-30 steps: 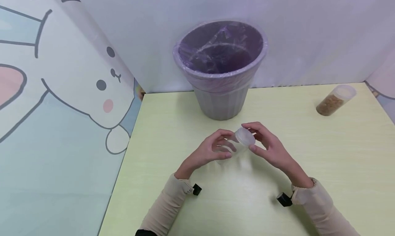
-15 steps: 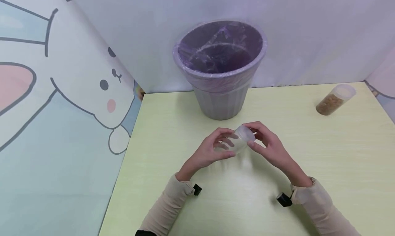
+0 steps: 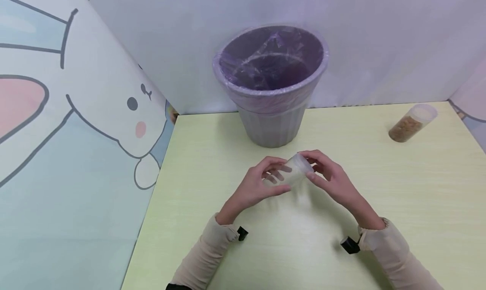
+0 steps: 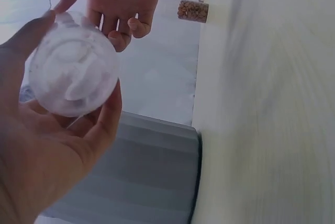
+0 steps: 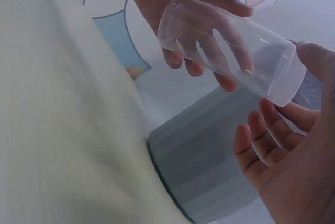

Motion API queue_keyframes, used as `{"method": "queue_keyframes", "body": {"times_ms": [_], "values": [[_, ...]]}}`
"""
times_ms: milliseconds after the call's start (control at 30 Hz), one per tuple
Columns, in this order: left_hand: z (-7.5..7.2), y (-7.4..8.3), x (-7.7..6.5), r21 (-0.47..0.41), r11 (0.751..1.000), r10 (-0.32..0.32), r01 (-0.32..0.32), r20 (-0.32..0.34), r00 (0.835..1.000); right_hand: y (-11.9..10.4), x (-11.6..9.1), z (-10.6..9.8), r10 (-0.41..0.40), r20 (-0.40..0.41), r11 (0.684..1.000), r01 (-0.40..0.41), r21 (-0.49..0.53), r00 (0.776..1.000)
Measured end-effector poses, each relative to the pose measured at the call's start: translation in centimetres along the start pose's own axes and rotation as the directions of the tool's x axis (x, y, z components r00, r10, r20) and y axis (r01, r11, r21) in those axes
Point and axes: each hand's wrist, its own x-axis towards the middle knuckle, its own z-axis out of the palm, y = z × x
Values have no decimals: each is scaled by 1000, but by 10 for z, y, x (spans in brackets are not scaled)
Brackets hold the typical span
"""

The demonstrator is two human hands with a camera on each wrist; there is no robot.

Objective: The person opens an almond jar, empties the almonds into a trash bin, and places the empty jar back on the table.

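A clear plastic jar (image 3: 292,174) is held tilted above the table, between both hands. Its body looks see-through and without contents in the right wrist view, with a frosted lid (image 5: 288,77) at one end. My left hand (image 3: 258,182) grips the jar's body, fingers behind it and thumb in front. With thumb and fingertips, my right hand (image 3: 334,178) pinches the lid end. In the left wrist view the round bottom of the jar (image 4: 73,72) faces the camera, and the left fingers curve around it.
Behind the hands stands a grey bin (image 3: 273,121) with a thin purplish liner. A second clear jar (image 3: 408,125), partly filled with brown pieces, stands at the table's far right. The pale yellow table (image 3: 296,248) meets a white curtain at the back.
The jar has tipped so more of its side shows in the head view. My left hand has shifted slightly along it, and the right hand has hardly moved.
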Motion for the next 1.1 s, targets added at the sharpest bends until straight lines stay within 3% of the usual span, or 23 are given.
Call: {"method": "queue_keyframes", "body": {"times_ms": [200, 300, 467, 567, 833, 1100], "values": [[-2, -1, 1, -135, 990, -20, 33, 97, 995, -2, -2, -1, 12, 59, 998, -16, 57, 998], [-1, -2, 2, -160, 987, -4, 22, 115, 993, 0, -1, 0, -34, 37, 997, 32, 64, 999], [1, 0, 3, -192, 981, -7, 30, 119, 993, 3, 0, 1, -72, -9, 997, 71, -12, 997], [1, 1, 2, -181, 983, -13, 30, 97, 995, 3, -1, 3, -58, -35, 997, 56, -60, 998], [2, -1, 1, -45, 999, -9, 10, 14, 1000, 3, 0, 7, -28, -77, 996, 21, -90, 997], [1, -12, 4, -62, 998, -5, 5, 12, 1000, 6, 2, 4, -3, -22, 999, 2, -49, 1000]]}}
